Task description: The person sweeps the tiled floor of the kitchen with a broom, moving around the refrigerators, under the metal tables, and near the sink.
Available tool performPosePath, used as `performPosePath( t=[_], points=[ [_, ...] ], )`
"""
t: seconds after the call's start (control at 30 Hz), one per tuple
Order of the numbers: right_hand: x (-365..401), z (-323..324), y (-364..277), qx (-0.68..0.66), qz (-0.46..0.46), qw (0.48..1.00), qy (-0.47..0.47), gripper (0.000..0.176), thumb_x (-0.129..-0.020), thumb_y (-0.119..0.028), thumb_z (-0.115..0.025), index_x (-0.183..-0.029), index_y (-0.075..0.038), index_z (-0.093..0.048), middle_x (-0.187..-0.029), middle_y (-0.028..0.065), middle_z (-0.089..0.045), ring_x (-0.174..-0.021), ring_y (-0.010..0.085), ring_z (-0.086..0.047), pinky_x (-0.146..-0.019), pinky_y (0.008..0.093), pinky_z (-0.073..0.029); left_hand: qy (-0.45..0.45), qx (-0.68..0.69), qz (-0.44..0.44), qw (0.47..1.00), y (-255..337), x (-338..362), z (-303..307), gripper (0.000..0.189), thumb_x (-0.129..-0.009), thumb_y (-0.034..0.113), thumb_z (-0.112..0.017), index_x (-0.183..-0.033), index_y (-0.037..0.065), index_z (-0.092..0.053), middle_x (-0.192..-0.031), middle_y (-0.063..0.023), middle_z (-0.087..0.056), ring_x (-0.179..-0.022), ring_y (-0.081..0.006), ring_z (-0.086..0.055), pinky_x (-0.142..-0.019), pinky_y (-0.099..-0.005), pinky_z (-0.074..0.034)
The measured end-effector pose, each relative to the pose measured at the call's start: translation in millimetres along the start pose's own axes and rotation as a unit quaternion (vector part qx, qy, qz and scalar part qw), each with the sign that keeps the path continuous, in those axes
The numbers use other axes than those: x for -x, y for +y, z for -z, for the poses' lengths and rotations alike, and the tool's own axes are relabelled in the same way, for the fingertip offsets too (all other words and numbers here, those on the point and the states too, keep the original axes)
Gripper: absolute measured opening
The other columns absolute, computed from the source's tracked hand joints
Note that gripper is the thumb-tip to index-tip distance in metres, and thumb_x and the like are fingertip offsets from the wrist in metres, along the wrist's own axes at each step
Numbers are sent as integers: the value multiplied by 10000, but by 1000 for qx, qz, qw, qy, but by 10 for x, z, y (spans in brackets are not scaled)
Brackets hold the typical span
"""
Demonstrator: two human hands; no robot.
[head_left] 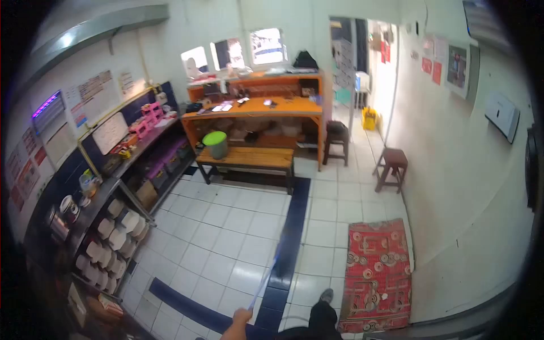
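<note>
My left hand (242, 315) comes in at the bottom edge, its fingers wrapped round a long, thin pale-blue pole (263, 283). The pole slants forward and to the right over the dark blue tile strip (290, 226). Its far end is blurred against the dark tiles, so I cannot make out what kind of tool it is. My right hand is out of view. One shoe (326, 295) and a dark trouser leg show just right of the pole.
A red patterned mat (377, 272) lies on the right. Ahead are a wooden bench (255, 157) bearing a green-lidded bucket (216, 146), an orange counter (255, 106) and two stools (391, 161) (336, 136). Shelves with stacked containers (116, 238) line the left wall. A doorway opens at the back right.
</note>
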State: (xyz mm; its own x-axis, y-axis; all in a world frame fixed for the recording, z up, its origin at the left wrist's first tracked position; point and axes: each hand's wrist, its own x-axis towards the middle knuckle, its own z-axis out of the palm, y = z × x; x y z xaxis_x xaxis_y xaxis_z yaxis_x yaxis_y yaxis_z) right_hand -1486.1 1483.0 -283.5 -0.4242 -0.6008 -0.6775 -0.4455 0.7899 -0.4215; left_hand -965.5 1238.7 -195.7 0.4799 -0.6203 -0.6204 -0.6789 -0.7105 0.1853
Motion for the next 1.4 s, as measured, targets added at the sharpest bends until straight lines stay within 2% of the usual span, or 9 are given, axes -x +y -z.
performPosePath(
  t=[0.17, 0.3, 0.33, 0.37, 0.53, 0.67, 0.93, 1.27, 1.4],
  points=[
    [-2380, 661, -817, 258, 409, 855, 186, 267, -826, -103, -463, -1041, -18, -595, -1031, 253, -585, -974, 355, -572, -710, 487, -494, -48, -15, -52, 997, 1703, -906, -301, 719, -803, 586, -431, -964, -91, -609, -1009, -300, -579, -1022, -435, -532, -891, -450, -411],
    [-4123, 1711, -2716, -223, 203, 949, 90, 199, -872, -176, -475, -909, -47, -623, -709, 84, -595, -629, 183, -571, -526, 338, -452, -19, -78, -72, 994, 2783, -1023, -70, 711, -818, 580, -424, -979, -90, -601, -993, -289, -590, -987, -439, -549, -865, -459, -429],
    [-4346, 2127, -3235, 77, 474, 822, 307, 178, -839, -107, -484, -955, -68, -612, -760, 76, -599, -654, 184, -577, -565, 318, -455, -13, -77, -51, 996, 3064, -1010, -1, 693, -820, 572, -426, -961, -81, -608, -984, -285, -595, -972, -431, -559, -845, -465, -438],
    [-4380, 2552, -3931, -196, 232, 949, 88, 244, -803, -35, -488, -1014, -89, -598, -888, 79, -600, -702, 175, -586, -602, 308, -465, -7, -75, -30, 997, 3307, -1044, 50, 675, -821, 564, -428, -944, -73, -614, -975, -280, -599, -957, -423, -568, -825, -470, -447],
    [-5162, 3769, -5600, -383, 244, 888, 73, 204, -804, -17, -485, -982, -34, -583, -778, 56, -568, -635, 126, -545, -599, 279, -451, -15, -145, -22, 989, 4696, -1468, 215, 659, -811, 570, -434, -887, -56, -627, -959, -274, -606, -933, -407, -583, -795, -469, -458],
    [-6273, 3673, -5130, -255, 221, 894, 295, 262, -853, -119, -514, -1091, -22, -567, -766, 24, -571, -691, 93, -539, -616, 261, -442, -68, -192, -64, 977, 6308, -2456, 542, 692, -802, 605, -412, -885, -45, -636, -964, -247, -615, -947, -390, -582, -811, -447, -456],
    [-5863, 3311, -4576, -308, -235, 920, 66, 293, -878, -224, -487, -1088, -30, -552, -851, 78, -578, -731, 164, -550, -646, 319, -447, -119, -227, -219, 942, 10395, -3970, 341, 632, -789, 573, -463, -996, 0, -629, -1045, -259, -584, -1004, -413, -549, -875, -455, -427],
    [-10077, 5009, -6205, -583, -80, 803, 92, 294, -892, -277, -445, -1005, -35, -567, -817, 94, -562, -680, 198, -565, -578, 355, -448, -390, 9, -297, 871, 15202, -4981, -337, 306, -858, 237, -517, -1069, 15, -530, -670, -60, -502, -520, -126, -490, -430, -290, -413],
    [-11666, 7649, -8280, -382, -13, 910, 159, 405, -877, -315, -501, -1191, -61, -488, -926, 83, -585, -771, 198, -576, -656, 370, -482, -455, 93, -240, 852, 17008, -4490, 202, 445, -844, 117, -518, -1259, 92, -361, -703, -56, -477, -463, -113, -427, -389, -253, -351]
  ],
)
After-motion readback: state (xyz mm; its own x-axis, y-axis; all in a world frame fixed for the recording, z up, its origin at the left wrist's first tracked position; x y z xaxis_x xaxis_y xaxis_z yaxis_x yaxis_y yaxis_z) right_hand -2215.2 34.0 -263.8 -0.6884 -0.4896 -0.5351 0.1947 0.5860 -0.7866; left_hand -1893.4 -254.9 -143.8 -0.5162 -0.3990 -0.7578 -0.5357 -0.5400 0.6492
